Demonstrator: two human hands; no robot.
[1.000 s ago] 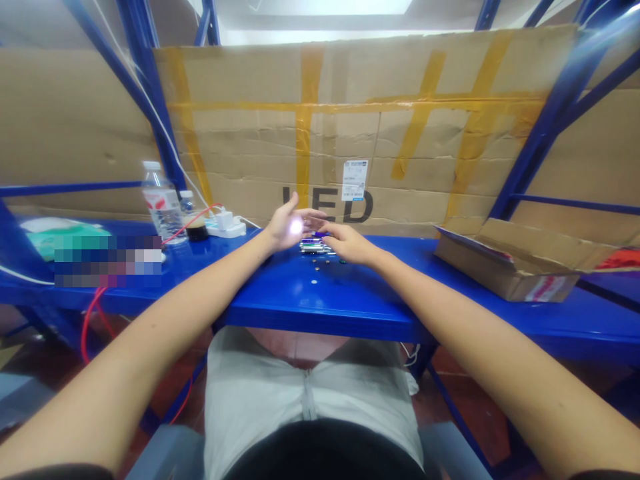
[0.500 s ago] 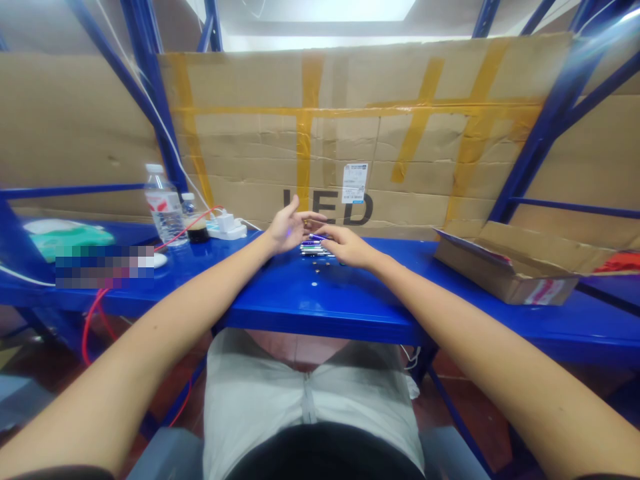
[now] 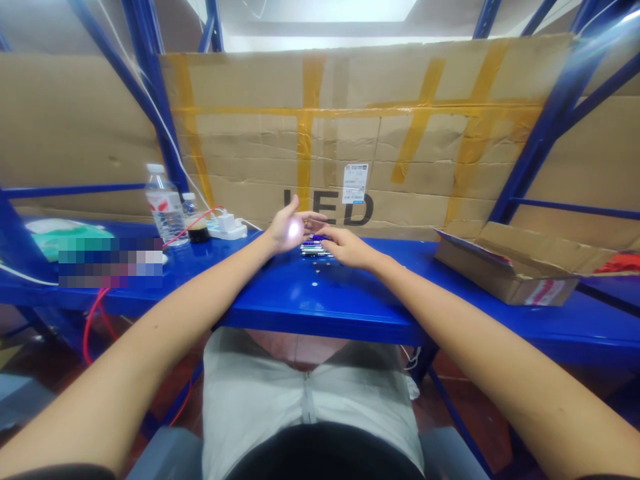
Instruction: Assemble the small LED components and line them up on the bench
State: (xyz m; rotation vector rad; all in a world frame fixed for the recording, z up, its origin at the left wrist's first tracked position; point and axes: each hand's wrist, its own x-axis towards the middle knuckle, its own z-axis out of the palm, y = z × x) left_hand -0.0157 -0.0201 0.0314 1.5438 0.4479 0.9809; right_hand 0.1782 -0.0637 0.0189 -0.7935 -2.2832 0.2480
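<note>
Pinching a purple pen point(image 3: 317, 237) in the right hand point(image 3: 353, 247), close by the pens point(image 3: 311, 251) on the table point(image 3: 350, 303); spreading the left hand point(image 3: 286, 228) opposite, with thumb raised and a bright spot point(image 3: 295, 230) on the palm.

Table point(image 3: 350, 303): open lane between right hand point(image 3: 353, 248) and open carton point(image 3: 537, 293). Obstructions: upright taped cardboard point(image 3: 250, 153) closing the rear; water bottle point(image 3: 167, 217), small dark-filled bottle point(image 3: 199, 234) and white power strip point(image 3: 231, 231) at left.

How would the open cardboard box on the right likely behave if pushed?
The box would probably slide rather than tip, being low and wide. Its thin flaps may bend. The glossy blue table likely offers little grip.
</note>
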